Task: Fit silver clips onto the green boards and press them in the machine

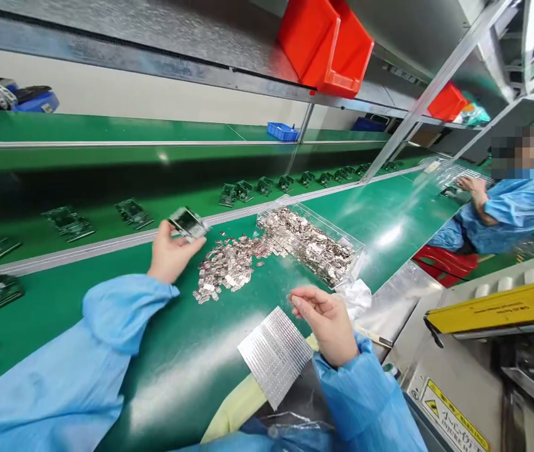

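My left hand (171, 252) is closed around the edge of a circuit board (186, 223), lifted beside the metal rail of the bench. The fingers of my right hand (326, 320) are pinched together; whatever they hold, if anything, is too small to make out. Below that hand lies a silvery sheet (275, 355) marked with a fine grid. A loose heap of small metal pieces (229, 267) spreads over the green bench top between my hands. More such pieces fill a clear tray (359, 254) behind the heap.
Several circuit boards (266, 185) line the green conveyor (191, 188) behind the rail. A red bin (328, 47) sits on the shelf above. At the right, a co-worker in a blue sleeve (514, 204) works, near a red stool (446, 263) and a machine with a yellow bar (497, 304).
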`<state>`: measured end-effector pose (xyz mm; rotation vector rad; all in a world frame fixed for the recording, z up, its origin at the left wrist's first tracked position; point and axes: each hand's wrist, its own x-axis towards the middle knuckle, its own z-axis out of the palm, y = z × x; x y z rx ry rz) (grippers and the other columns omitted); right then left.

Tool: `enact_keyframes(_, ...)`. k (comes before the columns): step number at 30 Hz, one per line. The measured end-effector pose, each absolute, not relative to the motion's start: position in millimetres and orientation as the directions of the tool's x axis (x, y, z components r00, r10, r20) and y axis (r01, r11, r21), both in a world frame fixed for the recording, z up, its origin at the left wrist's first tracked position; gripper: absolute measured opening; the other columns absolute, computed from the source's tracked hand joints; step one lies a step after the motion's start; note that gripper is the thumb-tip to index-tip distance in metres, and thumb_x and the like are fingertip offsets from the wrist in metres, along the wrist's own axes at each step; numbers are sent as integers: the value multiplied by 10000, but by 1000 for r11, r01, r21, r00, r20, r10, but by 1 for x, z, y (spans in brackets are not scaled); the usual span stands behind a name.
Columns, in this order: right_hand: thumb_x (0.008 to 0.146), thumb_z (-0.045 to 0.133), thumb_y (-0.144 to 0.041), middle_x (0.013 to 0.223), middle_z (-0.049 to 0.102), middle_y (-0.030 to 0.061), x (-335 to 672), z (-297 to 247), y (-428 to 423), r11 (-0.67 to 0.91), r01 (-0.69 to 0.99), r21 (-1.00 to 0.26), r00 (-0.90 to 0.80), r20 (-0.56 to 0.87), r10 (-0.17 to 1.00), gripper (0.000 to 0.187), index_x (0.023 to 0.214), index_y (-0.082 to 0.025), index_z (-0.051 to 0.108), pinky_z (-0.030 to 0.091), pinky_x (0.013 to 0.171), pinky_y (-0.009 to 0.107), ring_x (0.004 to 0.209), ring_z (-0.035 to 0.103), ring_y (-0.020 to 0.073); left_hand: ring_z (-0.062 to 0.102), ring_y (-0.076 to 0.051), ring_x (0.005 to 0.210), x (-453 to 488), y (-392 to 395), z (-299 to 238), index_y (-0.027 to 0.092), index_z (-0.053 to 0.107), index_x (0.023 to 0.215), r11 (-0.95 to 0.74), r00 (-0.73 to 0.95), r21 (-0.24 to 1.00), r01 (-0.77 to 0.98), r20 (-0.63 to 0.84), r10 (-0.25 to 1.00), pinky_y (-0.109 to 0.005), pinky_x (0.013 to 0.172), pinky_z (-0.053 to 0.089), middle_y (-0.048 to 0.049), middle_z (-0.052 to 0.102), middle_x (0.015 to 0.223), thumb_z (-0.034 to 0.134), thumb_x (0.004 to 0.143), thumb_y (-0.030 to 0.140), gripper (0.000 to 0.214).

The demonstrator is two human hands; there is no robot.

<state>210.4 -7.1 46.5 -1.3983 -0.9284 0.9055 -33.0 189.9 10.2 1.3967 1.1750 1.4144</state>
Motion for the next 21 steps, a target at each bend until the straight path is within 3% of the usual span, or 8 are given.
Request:
enact_keyframes(2,715,758,-378,706,681,37,203,44,-26,47,97,-994,376,80,923,202,794,-192,747,488,572,251,627,594,146,672,-226,1013,-23,126,9,220,465,1017,-192,95,973,-128,205,974,-366,905,566,-60,608,1180,820,582,293,566)
enact_keyframes(4,752,732,-340,733,677,38,193,40,-43,85,123,-989,354,124,927,155,813,-198,742,485,585,248,655,596,150,681,-206,970,-13,67,6,224,478,1067,-98,227,974,-204,144,963,-345,870,579,-44,649,1097,829,599,253,586)
enact_keyframes(9,753,731,-278,732,673,16,166,30,-75,48,29,-998,347,55,936,210,925,-204,635,488,602,248,655,603,149,679,-125,851,-1,-15,-3,247,507,1155,15,355,938,-348,117,928,-222,759,570,-2,656,991,780,674,120,567)
enact_keyframes(13,755,685,-241,697,662,-7,154,24,-86,63,64,-996,377,83,923,224,933,-211,552,461,587,245,607,573,135,652,-88,862,0,-33,-6,287,512,1194,47,429,939,-340,111,896,-159,745,534,0,631,1057,701,741,59,542)
enact_keyframes(21,759,646,-188,706,673,-14,147,12,-90,62,207,-976,424,147,894,248,953,-226,496,424,559,246,577,535,134,638,-98,870,3,-45,-3,271,496,1199,34,510,970,-239,95,855,-161,738,528,-21,611,1071,641,817,106,441)
